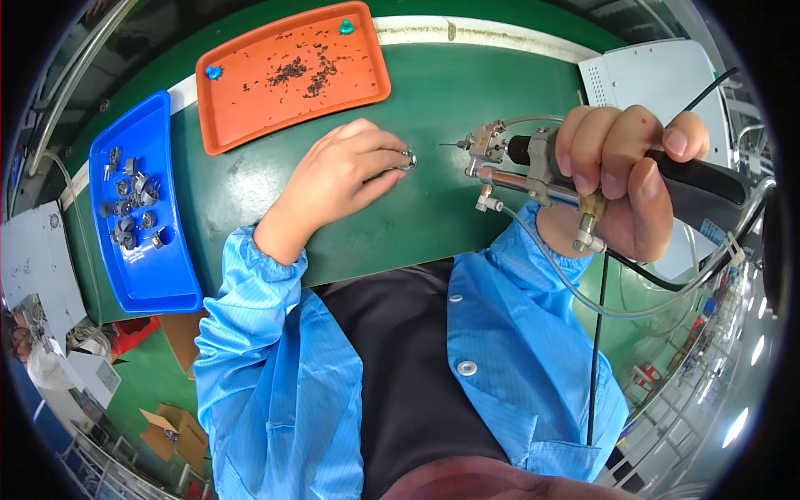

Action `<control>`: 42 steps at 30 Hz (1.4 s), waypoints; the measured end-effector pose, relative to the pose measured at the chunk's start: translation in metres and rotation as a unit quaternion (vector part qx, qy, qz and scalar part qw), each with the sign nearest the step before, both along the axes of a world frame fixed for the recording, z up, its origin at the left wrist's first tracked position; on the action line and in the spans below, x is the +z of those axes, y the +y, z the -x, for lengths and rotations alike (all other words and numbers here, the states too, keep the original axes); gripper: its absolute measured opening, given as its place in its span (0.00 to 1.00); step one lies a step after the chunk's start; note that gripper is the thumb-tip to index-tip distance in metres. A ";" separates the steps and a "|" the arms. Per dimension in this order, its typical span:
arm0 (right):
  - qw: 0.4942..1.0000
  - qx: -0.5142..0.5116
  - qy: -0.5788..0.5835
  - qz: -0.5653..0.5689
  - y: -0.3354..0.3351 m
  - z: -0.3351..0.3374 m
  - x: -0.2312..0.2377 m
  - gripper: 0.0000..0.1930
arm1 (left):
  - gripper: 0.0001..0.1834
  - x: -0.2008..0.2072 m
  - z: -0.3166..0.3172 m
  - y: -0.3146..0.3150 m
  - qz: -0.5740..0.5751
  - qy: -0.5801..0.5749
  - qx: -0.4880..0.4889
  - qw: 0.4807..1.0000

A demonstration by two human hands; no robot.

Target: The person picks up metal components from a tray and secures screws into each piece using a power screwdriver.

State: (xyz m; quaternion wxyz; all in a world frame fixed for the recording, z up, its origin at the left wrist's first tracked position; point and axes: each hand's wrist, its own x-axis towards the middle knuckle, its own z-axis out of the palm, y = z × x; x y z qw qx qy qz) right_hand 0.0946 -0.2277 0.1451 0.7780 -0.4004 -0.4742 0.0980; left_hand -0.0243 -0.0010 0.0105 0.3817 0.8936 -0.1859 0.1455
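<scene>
Left hand point(346, 171) is pinching a small metal ring point(407, 159) against the green table point(433, 92), fingers closed on it. Right hand point(621, 179) is clamping a soldering tool point(533, 162); its long axis is lying level, tip pointing left toward the ring, slightly apart.

Small metal ring point(407, 159) flat on green bench; soldering tool point(533, 167) level.

A person in a light blue work coat

The coat is thin and shiny with tiny stripes. It hangs open down the front, with a black top under it. Round silver snap buttons run along one edge. The long sleeves end in puffy gathered cuffs at the wrists. Both hands are bare, with no gloves.
</scene>
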 end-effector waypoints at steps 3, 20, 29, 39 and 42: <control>0.999 0.026 -0.025 0.033 0.002 0.000 0.001 0.12 | 0.07 -0.002 -0.006 -0.005 0.017 -0.006 -0.003 1.000; 0.991 0.078 -0.051 0.090 0.027 0.009 -0.008 0.14 | 0.09 -0.005 -0.007 0.001 0.053 -0.010 -0.019 0.998; 0.989 0.085 -0.036 0.116 0.031 0.016 -0.007 0.13 | 0.09 -0.006 -0.005 0.005 0.051 -0.014 -0.018 0.998; 0.979 0.137 -0.091 0.116 0.038 0.012 -0.010 0.15 | 0.08 -0.012 -0.003 0.000 0.050 -0.001 -0.020 0.999; 0.981 0.096 -0.075 0.148 0.039 0.022 0.001 0.16 | 0.08 -0.011 -0.011 -0.004 0.062 -0.021 -0.034 0.997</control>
